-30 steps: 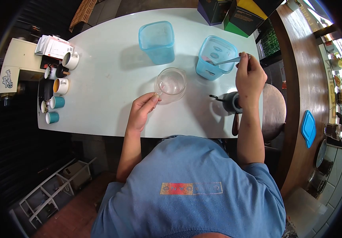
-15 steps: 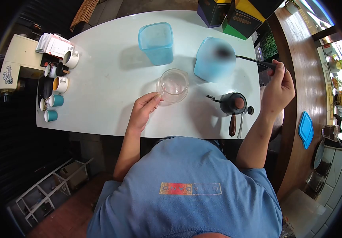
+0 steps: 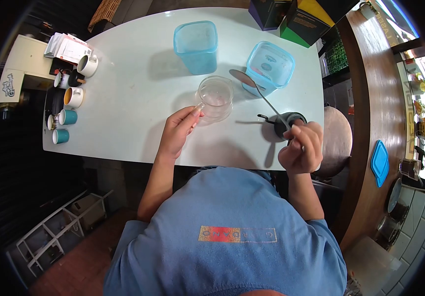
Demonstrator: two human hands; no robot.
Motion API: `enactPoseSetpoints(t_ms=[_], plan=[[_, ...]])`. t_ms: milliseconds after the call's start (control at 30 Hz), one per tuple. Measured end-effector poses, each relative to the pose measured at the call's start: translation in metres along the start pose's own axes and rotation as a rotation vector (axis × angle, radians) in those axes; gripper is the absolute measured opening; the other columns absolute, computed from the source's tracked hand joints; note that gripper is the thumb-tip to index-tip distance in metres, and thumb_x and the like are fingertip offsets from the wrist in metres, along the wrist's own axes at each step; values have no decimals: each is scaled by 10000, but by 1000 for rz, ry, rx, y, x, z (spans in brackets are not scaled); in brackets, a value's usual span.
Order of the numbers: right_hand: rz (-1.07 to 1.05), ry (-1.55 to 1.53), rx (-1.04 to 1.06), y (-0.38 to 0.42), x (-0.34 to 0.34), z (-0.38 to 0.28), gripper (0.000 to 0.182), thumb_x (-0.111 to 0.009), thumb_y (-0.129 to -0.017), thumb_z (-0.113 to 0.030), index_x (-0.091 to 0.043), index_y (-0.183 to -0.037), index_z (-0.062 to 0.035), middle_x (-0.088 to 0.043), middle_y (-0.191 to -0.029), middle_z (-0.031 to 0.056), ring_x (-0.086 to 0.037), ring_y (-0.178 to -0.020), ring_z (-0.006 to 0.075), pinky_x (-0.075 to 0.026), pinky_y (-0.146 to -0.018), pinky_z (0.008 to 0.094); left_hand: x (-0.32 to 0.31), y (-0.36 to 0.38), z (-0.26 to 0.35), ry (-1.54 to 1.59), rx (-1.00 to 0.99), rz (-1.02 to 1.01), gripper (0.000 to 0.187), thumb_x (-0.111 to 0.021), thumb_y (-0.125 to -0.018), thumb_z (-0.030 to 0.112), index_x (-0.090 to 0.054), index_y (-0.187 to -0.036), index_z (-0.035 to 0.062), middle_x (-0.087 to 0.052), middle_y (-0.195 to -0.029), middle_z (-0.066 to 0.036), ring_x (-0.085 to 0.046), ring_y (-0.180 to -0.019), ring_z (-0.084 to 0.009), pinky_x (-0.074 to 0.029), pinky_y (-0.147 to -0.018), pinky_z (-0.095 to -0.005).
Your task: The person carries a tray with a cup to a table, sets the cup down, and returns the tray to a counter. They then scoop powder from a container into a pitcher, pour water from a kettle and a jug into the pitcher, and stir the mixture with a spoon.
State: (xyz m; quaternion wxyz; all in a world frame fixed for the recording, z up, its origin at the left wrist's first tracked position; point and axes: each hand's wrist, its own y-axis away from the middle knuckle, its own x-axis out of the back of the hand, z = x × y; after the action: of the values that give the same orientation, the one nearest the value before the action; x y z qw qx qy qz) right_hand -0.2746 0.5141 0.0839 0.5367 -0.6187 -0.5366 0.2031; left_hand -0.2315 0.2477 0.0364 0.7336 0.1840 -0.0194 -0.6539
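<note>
My left hand [image 3: 178, 129] pinches the handle of a clear glass cup [image 3: 216, 93] that stands on the white table. In my right hand [image 3: 302, 148] is a long-handled spoon [image 3: 267, 101], its bowl tilted in the air between the cup and a light-blue square container [image 3: 274, 69]. Dark spots show inside that container. Another light-blue container [image 3: 196, 49] stands farther back to the left. A small black pot [image 3: 280, 129] sits under my right hand, which hides much of it.
Mugs and small cups [image 3: 75, 96] line the table's left end, near a stack of papers [image 3: 69, 52]. Dark boxes [image 3: 306, 24] stand at the back right. A blue lid [image 3: 380, 164] lies on the wooden counter [image 3: 365, 123] to the right.
My right hand has swung left and toward me, bringing the spoon from over the right-hand container to near the cup. My left hand keeps its hold on the cup.
</note>
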Motion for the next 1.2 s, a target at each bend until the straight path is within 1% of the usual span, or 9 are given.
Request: enactPoseSetpoints(t_ms=[133, 200, 300, 467, 533, 700, 833, 1067, 1200], plan=[[33, 41, 78, -5, 4, 2, 148, -460, -926, -67, -562, -977, 26, -598, -677, 64, -545, -603, 172, -450, -580, 300, 5, 3, -2, -51, -39, 6, 188, -580, -898, 195, -664, -897, 27, -523, -706, 55, -384, -635, -27, -308, -567, -182], [318, -30, -339, -13, 0, 2, 194, -435, -936, -60, -580, -1004, 50, -616, -714, 75, -542, -589, 142, -448, -569, 245, 8, 4, -5, -55, -61, 12, 186, -583, -895, 192, -665, -900, 24, -551, -729, 47, -400, -655, -34, -325, -587, -189], [441, 97, -420, -27, -1, 21, 198, -468, -923, -44, -611, -992, 75, -631, -744, 83, -548, -575, 109, -440, -547, 202, 12, 6, -9, -33, -38, 29, 180, -590, -887, 185, -667, -900, 23, -589, -773, 35, -420, -688, -45, -348, -628, -201], [328, 135, -489, -27, -20, 40, 143, -559, -881, -34, -651, -930, 63, -644, -722, 81, -599, -596, 85, -458, -552, 210, 17, 11, -14, -10, -66, -13, 171, -588, -881, 175, -663, -868, 21, -587, -769, 32, -423, -695, -48, -345, -641, -202], [165, 212, -529, -28, -28, 43, 135, -580, -871, -53, -660, -922, 42, -637, -659, 70, -613, -602, 83, -460, -550, 206, 21, 12, -19, -6, -61, -14, 172, -584, -882, 173, -660, -864, 19, -585, -766, 31, -424, -694, -47, -342, -641, -200], [91, 142, -758, -22, -47, 52, 162, -633, -830, -136, -667, -838, 22, -523, -560, -14, -445, -519, 33, -383, -506, 196, 27, 15, -29, -2, -37, -14, 175, -573, -888, 168, -652, -856, 14, -578, -757, 27, -427, -692, -48, -339, -642, -198], [52, 140, -831, -22, -46, 55, 191, -653, -824, -169, -671, -847, 20, -535, -559, -7, -446, -517, 35, -375, -505, 194, 29, 13, -33, -53, -19, -25, 198, -567, -902, 195, -629, -838, 18, -548, -741, 28, -407, -674, -44, -318, -622, -200], [-2, 328, -934, -18, -8, 30, 411, -695, -809, -264, -600, -1130, -25, -623, -755, 37, -491, -678, 113, -411, -646, 239, 29, 1, -23, -149, -16, -94, 268, -605, -901, 236, -592, -744, 20, -457, -661, 60, -368, -638, -38, -301, -586, -198], [15, 694, -725, 40, 24, 14, 493, -677, -825, -289, -499, -1184, -1, -581, -823, 68, -496, -737, 143, -410, -673, 262, 34, -9, -22, -129, 14, -152, 271, -607, -901, 235, -583, -729, 27, -409, -639, 77, -323, -610, -31, -268, -553, -201]])
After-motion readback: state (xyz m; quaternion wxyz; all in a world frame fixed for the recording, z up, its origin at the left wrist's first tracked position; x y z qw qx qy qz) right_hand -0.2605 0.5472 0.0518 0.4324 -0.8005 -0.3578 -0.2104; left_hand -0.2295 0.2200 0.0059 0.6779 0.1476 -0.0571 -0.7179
